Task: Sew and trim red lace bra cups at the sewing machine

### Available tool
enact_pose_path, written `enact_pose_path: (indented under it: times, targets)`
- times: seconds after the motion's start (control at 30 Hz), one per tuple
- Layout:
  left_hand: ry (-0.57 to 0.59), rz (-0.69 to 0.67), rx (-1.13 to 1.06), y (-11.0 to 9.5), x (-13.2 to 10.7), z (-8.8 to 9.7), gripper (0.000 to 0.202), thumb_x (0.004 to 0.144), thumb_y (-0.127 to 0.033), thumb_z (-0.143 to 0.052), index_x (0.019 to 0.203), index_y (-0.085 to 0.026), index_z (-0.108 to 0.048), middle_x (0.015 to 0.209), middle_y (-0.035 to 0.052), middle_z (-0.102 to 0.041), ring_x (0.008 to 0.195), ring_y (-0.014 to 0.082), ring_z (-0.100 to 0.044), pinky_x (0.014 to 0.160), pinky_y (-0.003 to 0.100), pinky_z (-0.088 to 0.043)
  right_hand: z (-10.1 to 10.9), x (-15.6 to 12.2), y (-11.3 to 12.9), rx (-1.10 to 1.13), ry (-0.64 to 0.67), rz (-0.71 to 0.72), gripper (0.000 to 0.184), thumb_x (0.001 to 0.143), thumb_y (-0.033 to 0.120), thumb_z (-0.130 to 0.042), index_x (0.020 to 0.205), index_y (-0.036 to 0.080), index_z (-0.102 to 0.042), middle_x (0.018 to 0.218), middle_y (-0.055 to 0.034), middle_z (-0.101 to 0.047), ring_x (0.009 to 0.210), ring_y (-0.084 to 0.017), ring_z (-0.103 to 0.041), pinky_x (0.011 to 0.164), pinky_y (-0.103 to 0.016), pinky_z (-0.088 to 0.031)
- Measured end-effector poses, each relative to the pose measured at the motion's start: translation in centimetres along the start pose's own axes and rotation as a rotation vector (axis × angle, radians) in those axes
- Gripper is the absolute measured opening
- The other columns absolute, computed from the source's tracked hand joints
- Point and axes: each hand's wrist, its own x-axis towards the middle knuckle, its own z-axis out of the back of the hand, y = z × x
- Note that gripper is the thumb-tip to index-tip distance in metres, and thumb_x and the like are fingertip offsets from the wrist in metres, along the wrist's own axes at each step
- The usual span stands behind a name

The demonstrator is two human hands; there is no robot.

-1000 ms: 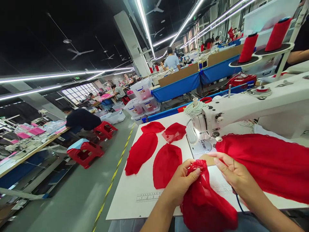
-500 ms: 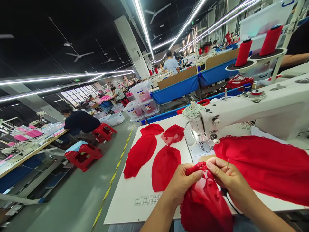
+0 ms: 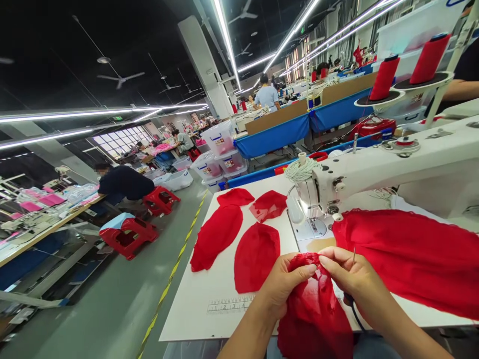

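Note:
My left hand (image 3: pixel 282 284) pinches a piece of sheer red lace fabric (image 3: pixel 314 319) between thumb and fingers. At its gathered top edge, my right hand (image 3: pixel 348 271) pinches the same piece. A thin pointed metal tip (image 3: pixel 354 255) pokes up between my right fingers, and a dark handle end with a cord shows below that hand; its kind I cannot make out. The fabric hangs over the table's front edge. Just beyond my hands stands a white sewing machine (image 3: pixel 329 187), its needle area lit. A long red fabric piece (image 3: pixel 407 259) lies to the right.
Several cut red pieces (image 3: pixel 258 257) lie on the white table (image 3: pixel 187 311), which has a printed ruler (image 3: pixel 230 305). Red thread cones (image 3: pixel 385 77) stand at upper right. Left of the table runs an aisle with red stools (image 3: pixel 129 234). Clear bins (image 3: pixel 219 139) are stacked behind.
Both hands stay on the red lace fabric, with only a slight shift of the fingers. Its hanging part has swung a little left. The camera view has moved slightly.

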Motion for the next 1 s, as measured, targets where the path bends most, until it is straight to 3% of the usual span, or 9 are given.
enact_pose_path:
  times: [0.1, 0.2, 0.27, 0.43, 0.7, 0.87, 1.0]
  targets:
    - [-0.05, 0.035, -0.062, 0.4, 0.2, 0.0, 0.034, 0.067, -0.042, -0.079, 0.067, -0.012, -0.061, 0.062, -0.0004, -0.059, 0.056, 0.0081, -0.046, 0.06, 0.022, -0.035, -0.2, 0.3, -0.2, 0.055, 0.034, -0.004, 0.052, 0.066, 0.067, -0.07, 0.072, 0.016, -0.062, 0.048, 0.009, -0.031, 0.043, -0.005, -0.015, 0.037, -0.018, -0.011]
    - [-0.073, 0.03, -0.062, 0.6, 0.3, -0.1, 0.037, 0.067, -0.043, -0.078, 0.064, -0.013, -0.058, 0.06, -0.0007, -0.058, 0.056, 0.0082, -0.045, 0.059, 0.021, -0.035, -0.4, 0.7, -0.5, 0.088, 0.029, 0.016, 0.056, 0.066, 0.07, -0.068, 0.057, 0.018, -0.049, 0.047, 0.0106, -0.022, 0.045, -0.005, -0.012, 0.04, -0.019, -0.012]
    - [-0.072, 0.014, -0.028, 0.6, 0.3, -0.2, 0.038, 0.067, -0.044, -0.078, 0.064, -0.013, -0.058, 0.059, -0.0007, -0.057, 0.055, 0.0078, -0.043, 0.057, 0.021, -0.034, -0.5, 0.9, -0.5, 0.093, 0.022, 0.025, 0.055, 0.066, 0.067, -0.069, 0.055, 0.018, -0.048, 0.047, 0.009, -0.027, 0.045, -0.005, -0.017, 0.041, -0.019, -0.016]
    - [-0.095, -0.02, 0.004, 0.5, 0.5, -0.2, 0.038, 0.069, -0.045, -0.076, 0.062, -0.014, -0.056, 0.057, -0.0013, -0.055, 0.054, 0.0076, -0.041, 0.055, 0.02, -0.032, -0.8, 1.1, -0.4, 0.084, 0.005, 0.027, 0.043, 0.062, 0.057, -0.075, 0.068, 0.016, -0.064, 0.058, 0.0002, -0.053, 0.053, -0.01, -0.041, 0.048, -0.021, -0.034]
    - [-0.087, -0.063, 0.049, 0.7, 0.6, 0.0, 0.039, 0.072, -0.045, -0.074, 0.06, -0.014, -0.055, 0.058, -0.0028, -0.051, 0.055, 0.0069, -0.037, 0.055, 0.02, -0.03, -0.7, 1.2, -0.2, 0.063, -0.027, 0.051, 0.034, 0.063, 0.048, -0.073, 0.062, 0.016, -0.062, 0.053, 0.0026, -0.046, 0.048, -0.009, -0.035, 0.041, -0.02, -0.026]
    - [-0.096, -0.056, 0.079, 0.8, 0.6, 0.1, 0.04, 0.072, -0.047, -0.073, 0.061, -0.014, -0.055, 0.058, -0.0025, -0.05, 0.056, 0.0075, -0.036, 0.055, 0.021, -0.029, -0.7, 1.0, -0.1, 0.074, -0.032, 0.07, 0.031, 0.065, 0.046, -0.069, 0.063, 0.016, -0.062, 0.05, 0.0062, -0.038, 0.045, -0.006, -0.022, 0.041, -0.021, -0.017]
    - [-0.083, -0.081, 0.103, 0.9, 0.4, 0.0, 0.039, 0.074, -0.046, -0.072, 0.061, -0.014, -0.054, 0.059, -0.003, -0.047, 0.057, 0.0075, -0.035, 0.056, 0.021, -0.029, -0.8, 1.0, -0.1, 0.079, -0.029, 0.073, 0.036, 0.066, 0.05, -0.071, 0.06, 0.016, -0.059, 0.051, 0.0056, -0.038, 0.047, -0.007, -0.026, 0.042, -0.02, -0.021]
